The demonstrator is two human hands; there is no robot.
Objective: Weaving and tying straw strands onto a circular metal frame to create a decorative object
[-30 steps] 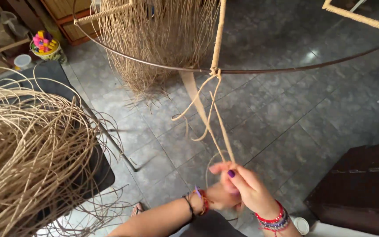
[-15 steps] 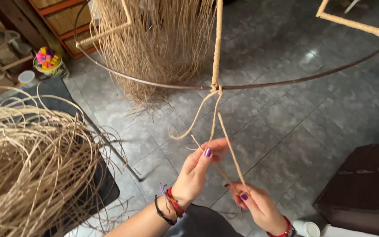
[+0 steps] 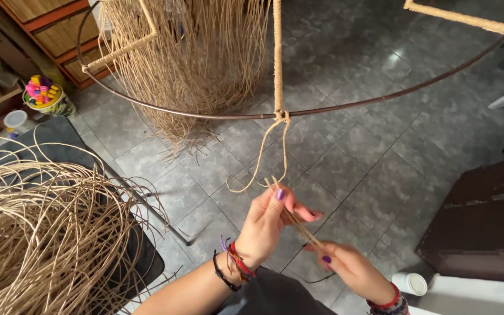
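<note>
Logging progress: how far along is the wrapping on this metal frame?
Done: the upright bar is wrapped and knotted at the metal ring. In hand: left hand and right hand grip the loose strand. Left: the ring itself looks bare.

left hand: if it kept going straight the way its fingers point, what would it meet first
Probably the dark curved metal hoop where the tan fibre strands are knotted; the left hand points up toward it, though depth is unclear.

Thin tan rattan strand (image 3: 284,146) is knotted onto the dark metal hoop (image 3: 380,100) at center frame. It loops down and runs diagonally to lower center, pulled fairly straight there.
</note>
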